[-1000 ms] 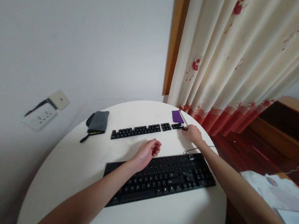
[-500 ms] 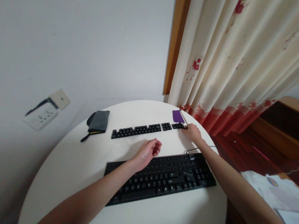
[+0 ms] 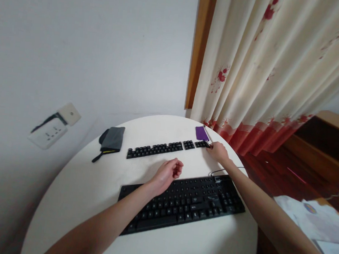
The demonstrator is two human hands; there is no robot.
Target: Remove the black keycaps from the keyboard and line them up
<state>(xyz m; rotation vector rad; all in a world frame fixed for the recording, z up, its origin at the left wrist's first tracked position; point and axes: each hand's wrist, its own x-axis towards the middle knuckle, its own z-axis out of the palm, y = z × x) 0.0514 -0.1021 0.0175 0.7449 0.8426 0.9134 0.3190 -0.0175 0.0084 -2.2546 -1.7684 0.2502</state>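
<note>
My left hand (image 3: 167, 175) hovers over the far edge of a black keyboard (image 3: 192, 204), its fingers curled in. Whatever may be inside those fingers is hidden. At the right end of the rows of loose black keycaps (image 3: 155, 149), my right hand (image 3: 218, 152) is closed on a small shiny metal tool (image 3: 208, 144); its exact kind is too small to tell. The tool's tip is beside the rightmost small group of keycaps (image 3: 200, 144). Just beyond it lie a purple cloth (image 3: 201, 133) and a thin pale rod (image 3: 208, 133).
On the left of the round white table (image 3: 71, 197) lies a grey pouch (image 3: 112, 138) with a black strap. A cable (image 3: 220, 170) runs from the keyboard's back. A wall socket (image 3: 48, 133), curtain (image 3: 251, 71) and papers (image 3: 312, 218) surround the table.
The view has shifted very slightly. Both hands and the laid-out keycaps stay in nearly the same places.
</note>
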